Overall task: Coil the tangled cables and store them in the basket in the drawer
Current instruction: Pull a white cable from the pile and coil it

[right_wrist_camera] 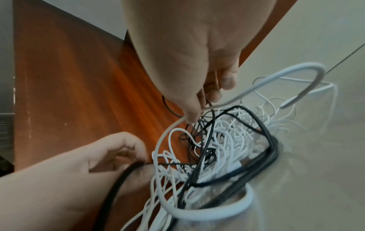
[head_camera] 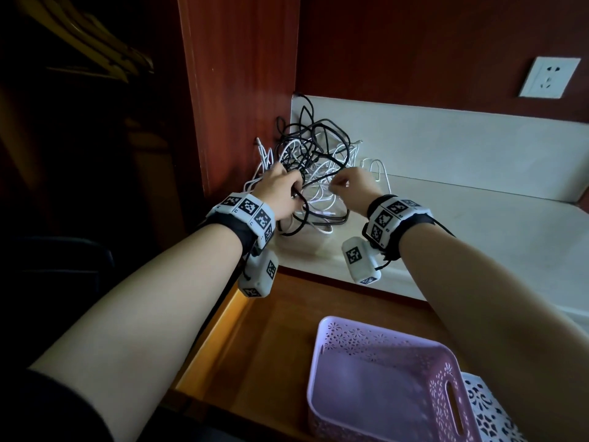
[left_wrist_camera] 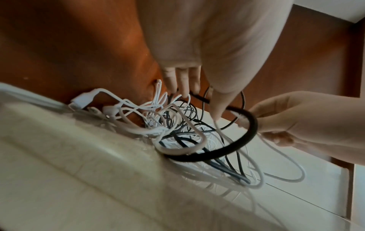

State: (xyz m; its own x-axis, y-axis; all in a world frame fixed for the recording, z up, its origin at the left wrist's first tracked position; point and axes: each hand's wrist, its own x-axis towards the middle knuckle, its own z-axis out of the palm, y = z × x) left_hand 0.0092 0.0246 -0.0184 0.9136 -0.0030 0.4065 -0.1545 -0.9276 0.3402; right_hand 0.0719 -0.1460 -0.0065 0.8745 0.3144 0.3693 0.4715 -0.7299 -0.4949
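A tangle of black and white cables [head_camera: 315,161] [left_wrist_camera: 177,129] [right_wrist_camera: 227,148] lies in the corner of the white counter [head_camera: 478,237], against the wooden side panel. My left hand [head_camera: 280,189] [left_wrist_camera: 197,100] [right_wrist_camera: 126,156] reaches into its left side, fingers curled round a thick black cable [left_wrist_camera: 247,136] [right_wrist_camera: 114,187] that loops out of the pile. My right hand [head_camera: 347,183] [right_wrist_camera: 203,106] [left_wrist_camera: 280,125] pinches a white cable [right_wrist_camera: 256,84] at the tangle's right side. An empty lilac basket [head_camera: 318,362] sits in the open drawer [head_camera: 271,346] below the counter.
A white lattice basket [head_camera: 490,409] stands right of the lilac one, partly hidden by my right forearm. A wall socket [head_camera: 548,78] is on the back panel at the right. The wooden side panel [head_camera: 242,90] bounds the counter on the left; beyond it is a dark closet.
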